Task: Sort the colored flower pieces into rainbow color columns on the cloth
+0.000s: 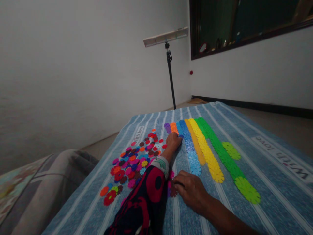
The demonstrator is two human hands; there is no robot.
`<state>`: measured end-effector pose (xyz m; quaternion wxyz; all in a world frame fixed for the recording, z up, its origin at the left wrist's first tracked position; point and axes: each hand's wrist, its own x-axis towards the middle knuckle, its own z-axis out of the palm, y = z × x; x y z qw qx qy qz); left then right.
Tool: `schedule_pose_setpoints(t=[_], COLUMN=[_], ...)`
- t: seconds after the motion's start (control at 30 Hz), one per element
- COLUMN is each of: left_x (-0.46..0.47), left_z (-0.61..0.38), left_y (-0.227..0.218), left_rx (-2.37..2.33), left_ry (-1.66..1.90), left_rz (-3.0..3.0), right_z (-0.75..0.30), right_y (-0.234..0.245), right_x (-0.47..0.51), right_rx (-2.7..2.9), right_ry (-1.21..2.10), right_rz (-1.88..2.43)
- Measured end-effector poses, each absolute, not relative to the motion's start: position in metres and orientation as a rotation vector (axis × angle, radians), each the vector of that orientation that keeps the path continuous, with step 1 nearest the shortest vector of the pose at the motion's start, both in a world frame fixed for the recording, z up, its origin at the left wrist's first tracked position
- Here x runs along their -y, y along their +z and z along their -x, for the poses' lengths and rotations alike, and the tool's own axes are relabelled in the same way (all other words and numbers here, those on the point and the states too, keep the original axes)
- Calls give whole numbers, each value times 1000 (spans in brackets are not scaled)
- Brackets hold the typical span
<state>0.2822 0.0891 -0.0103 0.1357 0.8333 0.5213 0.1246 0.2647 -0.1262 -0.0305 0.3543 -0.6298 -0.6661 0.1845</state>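
Note:
My left hand (pixel 173 141), in a dark sleeve with pink patterns, reaches to the near ends of the short rows. Its fingers are closed on a dark blue flower-shaped disc (pixel 181 136). Beside it lie a purple row (pixel 167 128), an orange row (pixel 173 127) and a longer blue row (pixel 187 137) of overlapping discs. Closer to me, my right hand (pixel 191 190) has its fingers pinched together just over a brown disc (pixel 173 191). Whether that disc is in the pinch I cannot tell. My left arm partly hides the loose discs near it.
Loose mixed-colour discs (pixel 132 161) are heaped on the left of the striped blue cloth (pixel 85 202). Orange-yellow (pixel 197 148), yellow (pixel 207 156) and green (pixel 222 156) rows run to the right, beside a lime-green group (pixel 231 150). A stand (pixel 171 75) rises behind.

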Motion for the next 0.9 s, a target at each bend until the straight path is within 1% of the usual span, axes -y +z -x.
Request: schedule_pose_setpoints(t=[0.23,0.4,0.67,0.9], left_x=[-87,-87,-104,-83], left_z=[-283,-274,-215,-163], left_y=[-12,-4,12,11], left_rx=[-1493,-1484,-1341,-1264], left_ry=[394,413,457,433], left_rz=[-2406,-2391,-2432,-2520], right_z=[-265,-265,-266,-268], right_y=[-32,-31,-34,-38], right_x=[126,127,127,129], right_rx=[1708,1716,1719,1730], right_ry=[491,484,461,447], right_rz=[1624,1613,1600,1598])
